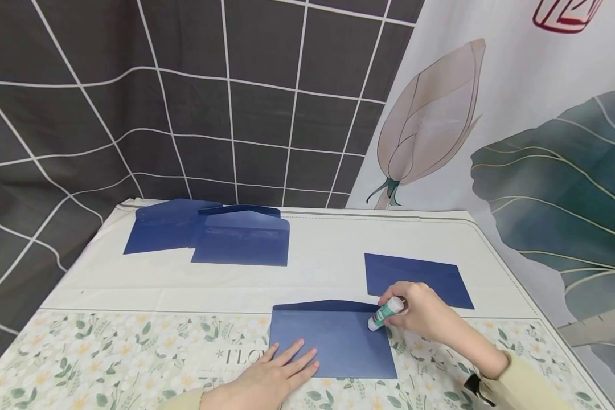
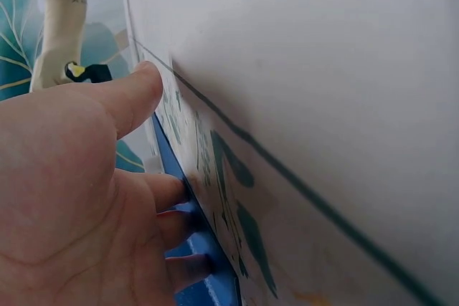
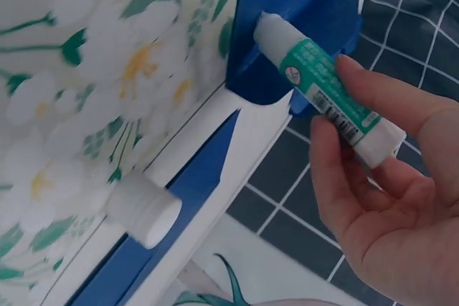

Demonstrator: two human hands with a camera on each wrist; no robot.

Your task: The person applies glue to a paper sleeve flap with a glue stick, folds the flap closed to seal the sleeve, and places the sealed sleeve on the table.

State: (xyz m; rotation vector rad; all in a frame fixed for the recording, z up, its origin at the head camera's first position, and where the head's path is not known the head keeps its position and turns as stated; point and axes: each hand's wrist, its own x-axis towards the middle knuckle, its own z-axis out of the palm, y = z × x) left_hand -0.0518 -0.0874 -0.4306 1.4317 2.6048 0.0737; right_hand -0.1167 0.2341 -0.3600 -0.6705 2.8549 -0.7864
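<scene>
Blue envelope flat on table, L hand spread on its lower left, R hand pinching glue stick nr upper-right corner; prob gluing step, next needs steady stroke below flap

I hold a green-and-white glue stick at a slant, its uncapped tip at the right end of the blue envelope, which lies flat with its flap opened on the far side.
</scene>
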